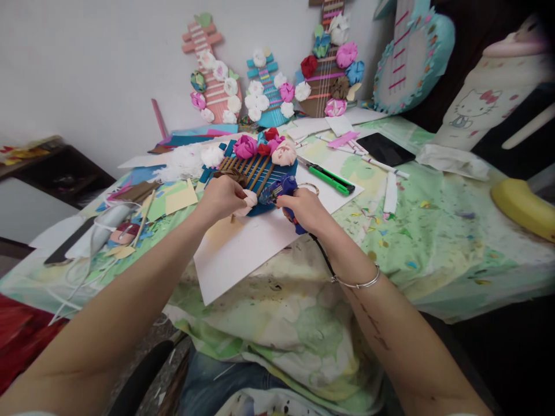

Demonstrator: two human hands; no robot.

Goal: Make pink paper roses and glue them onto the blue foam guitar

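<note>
A blue guitar-shaped craft (260,173) with brown strips, pale strings and paper flowers lies on a white sheet (234,254). My left hand (225,199) pinches a pale pink paper flower (248,203) at the craft's lower left edge. My right hand (306,208) is closed around a blue glue gun (288,196); its nozzle end points left over the craft, and its black cord runs down past my wrist. Pink, red and cream flowers (284,151) sit along the craft's far side.
A green cutter (332,179) and black phone (385,148) lie to the right, near a tumbler (485,98) and yellow object (524,207). Paper scraps (181,197) and cables (91,254) are at left. Decorated guitar crafts (212,75) lean on the wall.
</note>
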